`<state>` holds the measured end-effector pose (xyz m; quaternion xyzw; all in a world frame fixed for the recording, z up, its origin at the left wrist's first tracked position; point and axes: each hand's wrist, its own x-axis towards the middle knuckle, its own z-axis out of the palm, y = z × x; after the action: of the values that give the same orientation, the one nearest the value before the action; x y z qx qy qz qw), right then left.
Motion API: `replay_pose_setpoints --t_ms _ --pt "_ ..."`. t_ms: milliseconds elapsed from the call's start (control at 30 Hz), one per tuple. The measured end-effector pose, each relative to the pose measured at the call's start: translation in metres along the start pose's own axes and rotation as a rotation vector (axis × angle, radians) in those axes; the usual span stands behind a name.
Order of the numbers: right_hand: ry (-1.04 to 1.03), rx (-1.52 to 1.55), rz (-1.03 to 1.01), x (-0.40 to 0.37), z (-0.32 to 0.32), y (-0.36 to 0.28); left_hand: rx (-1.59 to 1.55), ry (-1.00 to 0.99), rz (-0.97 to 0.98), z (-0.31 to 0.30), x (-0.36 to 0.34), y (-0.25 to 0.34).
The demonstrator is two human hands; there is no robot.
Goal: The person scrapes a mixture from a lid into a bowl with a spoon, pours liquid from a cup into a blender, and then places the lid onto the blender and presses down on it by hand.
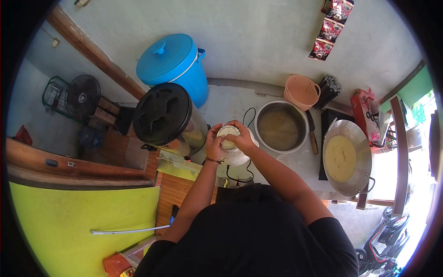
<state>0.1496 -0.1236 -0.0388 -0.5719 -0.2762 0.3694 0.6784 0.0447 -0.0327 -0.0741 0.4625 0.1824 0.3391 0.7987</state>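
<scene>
Both hands meet around a small round cream-coloured lid-like piece (228, 131) on the counter's near side. My left hand (213, 141) wraps its left edge. From the right, my right hand (242, 138) curls over it, thumb lying across the top. Beneath the hands sits a white rounded appliance base (238, 158), partly covered by them, with a black cord (229, 173) beside it. To the right stands a wide metal pot (282, 127) of cloudy, brownish liquid. A knife (314, 138) with a wooden handle lies between that pot and the stove.
Left of my hands are a black-lidded clear container (164, 113) and a blue lidded bucket (177, 64). On the right, a large wok (364, 159) holds pale yellow batter or liquid. A pink basket (302, 91) stands behind the pot. Sachets (331, 30) hang on the wall.
</scene>
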Motion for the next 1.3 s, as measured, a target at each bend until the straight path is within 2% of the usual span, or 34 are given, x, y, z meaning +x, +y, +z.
replay_pose_setpoints --t_ms 1300 --pt "0.008 -0.025 0.008 -0.0039 0.0023 -0.007 0.02 0.004 0.012 0.0011 -0.0017 0.0003"
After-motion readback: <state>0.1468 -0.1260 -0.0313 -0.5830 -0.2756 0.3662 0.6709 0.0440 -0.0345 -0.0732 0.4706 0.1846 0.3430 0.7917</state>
